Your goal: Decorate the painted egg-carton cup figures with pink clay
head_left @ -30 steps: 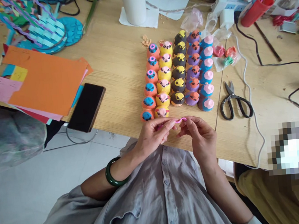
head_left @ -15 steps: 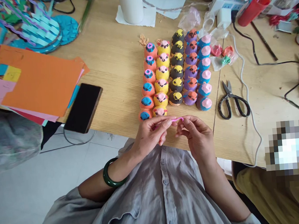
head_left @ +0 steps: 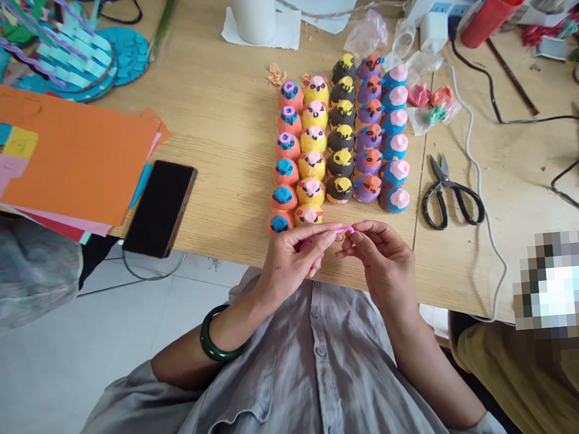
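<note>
A thin strip of pink modelling clay stretches between my fingertips over the table's front edge. My left hand, closed, pinches one end, and more pink shows beneath its fingers. At the other end, the thumb and forefinger of my right hand pinch the strip. Just beyond stand rows of small clay-covered figures: orange with blue tops, yellow with pink tops, black with yellow, purple with orange and blue with pink. Pink rings sit on the three farthest orange ones.
Black-handled scissors lie right of the figures beside a white cable. Bagged clay pieces lie behind them. Leftward are a phone and orange paper. People sit at both sides.
My hands stay nearly in place, still pinching the pink strip. My right hand's fingers have shifted slightly, and a bit more pink shows under my left hand.
</note>
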`<state>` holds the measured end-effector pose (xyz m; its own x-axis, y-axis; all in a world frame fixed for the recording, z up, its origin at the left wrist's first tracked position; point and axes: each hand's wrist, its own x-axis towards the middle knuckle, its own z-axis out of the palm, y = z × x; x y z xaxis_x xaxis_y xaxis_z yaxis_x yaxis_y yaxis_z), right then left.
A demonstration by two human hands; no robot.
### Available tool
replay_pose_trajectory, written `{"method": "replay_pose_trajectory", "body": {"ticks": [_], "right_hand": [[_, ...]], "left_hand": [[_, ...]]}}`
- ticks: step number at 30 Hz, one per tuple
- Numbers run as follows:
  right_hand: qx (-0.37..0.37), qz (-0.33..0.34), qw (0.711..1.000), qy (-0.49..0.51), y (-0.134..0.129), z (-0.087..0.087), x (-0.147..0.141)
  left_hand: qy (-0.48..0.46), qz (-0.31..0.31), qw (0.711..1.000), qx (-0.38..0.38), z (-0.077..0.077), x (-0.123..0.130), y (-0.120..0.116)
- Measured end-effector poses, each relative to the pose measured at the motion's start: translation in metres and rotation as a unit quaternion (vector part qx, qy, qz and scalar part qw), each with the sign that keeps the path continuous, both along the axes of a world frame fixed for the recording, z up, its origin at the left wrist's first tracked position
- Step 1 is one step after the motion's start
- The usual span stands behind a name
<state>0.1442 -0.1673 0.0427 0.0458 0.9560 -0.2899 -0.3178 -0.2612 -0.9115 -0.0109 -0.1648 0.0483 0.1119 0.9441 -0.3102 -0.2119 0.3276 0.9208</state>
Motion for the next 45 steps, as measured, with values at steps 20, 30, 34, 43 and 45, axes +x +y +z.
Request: {"method": "replay_pose_trajectory", "body": {"ticks": [20, 30, 34, 43, 45], "right_hand": [[0.015, 0.004, 0.998, -0.068, -0.004, -0.003, -0.007], [0.104, 0.034, 0.987, -0.114, -0.006, 0.005, 0.0], [0.15, -0.008, 0.972, -0.18, -0.008, 0.002, -0.001], [0.355, -0.06, 0.814, -0.456, -0.005, -0.012, -0.003], [0.384, -0.052, 0.778, -0.494, -0.005, -0.013, -0.005]], "left_hand": [[0.082, 0.022, 0.995, 0.045, -0.002, 0.006, 0.0], [0.083, -0.005, 0.996, 0.031, 0.005, 0.002, 0.0], [0.023, -0.017, 1.0, 0.01, 0.004, 0.001, -0.002], [-0.091, -0.037, 0.993, -0.066, 0.005, 0.006, -0.003], [-0.093, -0.038, 0.992, -0.075, 0.005, 0.006, -0.003]]}}
